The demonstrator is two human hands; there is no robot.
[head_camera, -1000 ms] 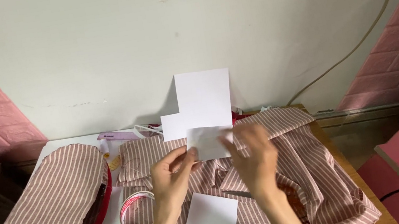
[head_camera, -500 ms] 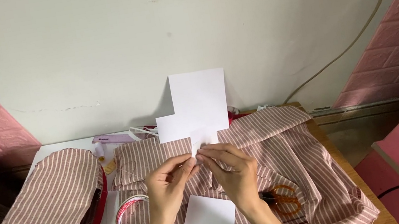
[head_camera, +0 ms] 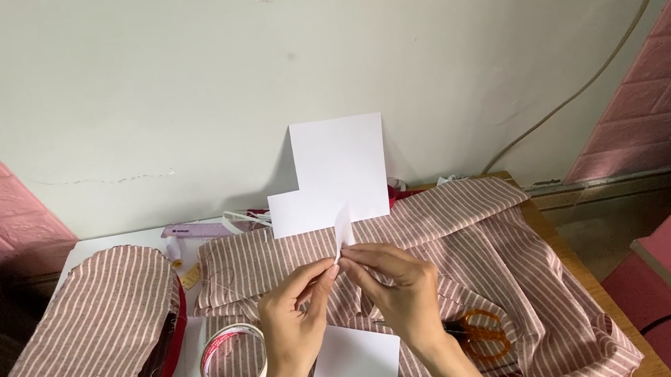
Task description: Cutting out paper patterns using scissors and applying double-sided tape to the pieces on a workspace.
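We pinched a small paper piece (head_camera: 343, 230) between left hand (head_camera: 295, 319) and right hand (head_camera: 401, 288) — fingertips closed on it; scissors (head_camera: 479, 332) at four o'clock.

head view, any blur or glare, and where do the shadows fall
Head view: even, soft light, no glare. The hands, left hand and right hand, and the small paper piece they pinch look sharp. The notched white card casts a faint shadow on the wall to its left.
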